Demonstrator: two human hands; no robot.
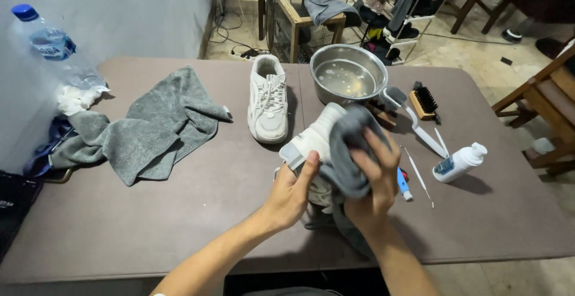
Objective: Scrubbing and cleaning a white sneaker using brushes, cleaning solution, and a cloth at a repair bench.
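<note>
Left hand (293, 191) grips white sneaker (311, 143); right hand (374, 179) presses grey cloth (350, 152) on it (both hands closed).

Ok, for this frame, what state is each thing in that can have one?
Left hand: gripping the held sneaker.
Right hand: pressing a grey cloth on it.
Second sneaker: upright on the table, laced.
Metal bowl: holds water.
Grey towel: crumpled.
Water bottle: capped.
White bottle: lying down.
</note>
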